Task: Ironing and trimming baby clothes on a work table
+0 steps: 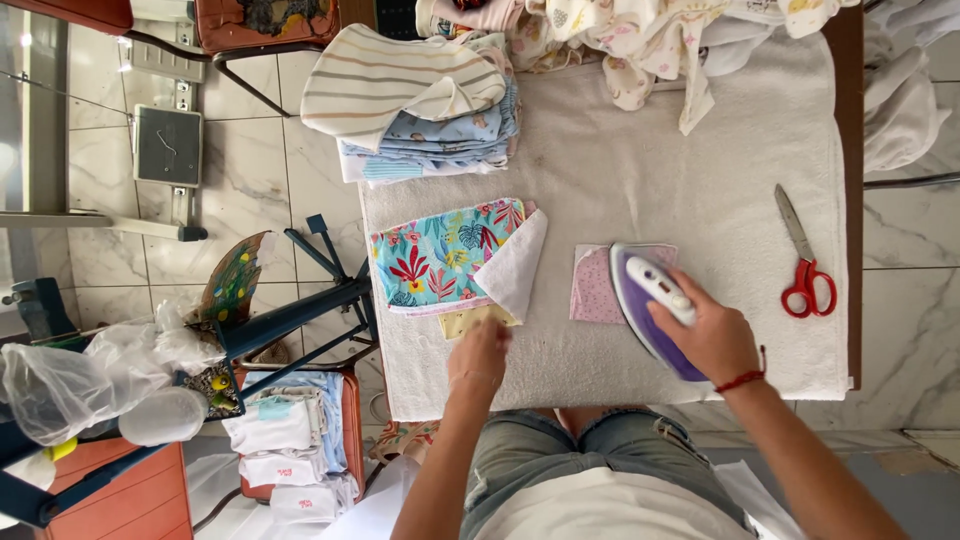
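Iron (655, 310) sits on the pink cloth (592, 290) — right hand (710, 335) closed on its handle; keep it gliding. Left hand (480, 350) pins the yellow piece (470, 320) — fingers clear.

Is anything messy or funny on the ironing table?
Yes. The floral cloth has a corner flipped back, showing white lining. Unfolded clothes lie heaped at the far edge, and open scissors sit near the table's right edge.
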